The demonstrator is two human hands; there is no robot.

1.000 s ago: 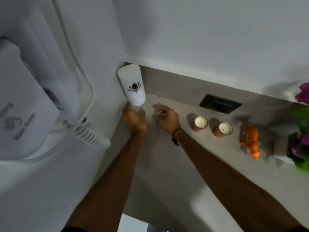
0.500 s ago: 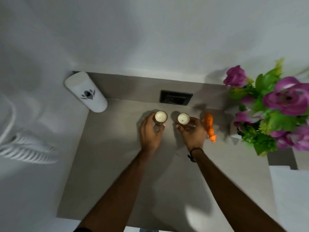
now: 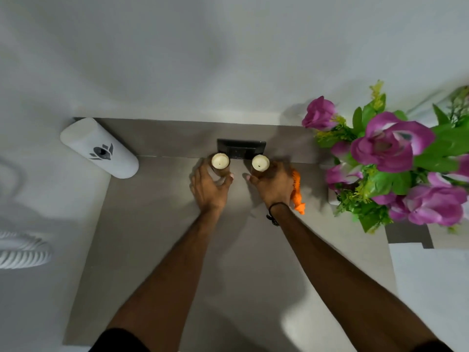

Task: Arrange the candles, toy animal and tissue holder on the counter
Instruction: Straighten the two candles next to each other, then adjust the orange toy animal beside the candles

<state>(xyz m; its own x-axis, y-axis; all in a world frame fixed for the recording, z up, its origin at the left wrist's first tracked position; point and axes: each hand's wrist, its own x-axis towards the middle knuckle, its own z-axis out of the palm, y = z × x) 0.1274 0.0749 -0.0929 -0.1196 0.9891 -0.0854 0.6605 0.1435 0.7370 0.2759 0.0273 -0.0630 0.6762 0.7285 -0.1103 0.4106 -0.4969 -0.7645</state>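
Candles in brown holders, cream wax on top, sit mid-frame before a dark wall socket (image 3: 241, 148). Left hand (image 3: 209, 188) curls around the left candle (image 3: 220, 161); right hand (image 3: 272, 182) grips the right candle (image 3: 260, 163). An orange toy animal (image 3: 297, 193) lies just right of that hand.

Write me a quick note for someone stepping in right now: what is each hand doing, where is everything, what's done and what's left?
Left hand: wrapped around the left candle.
Right hand: wrapped around the right candle.
Both candles sit at the back of the counter, in front of the socket.
Toy animal: just right of the right hand, beside the flowers.
Tissue holder: back left corner.
Done: the candles stand paired.
Left: release them, check the toy's placement.
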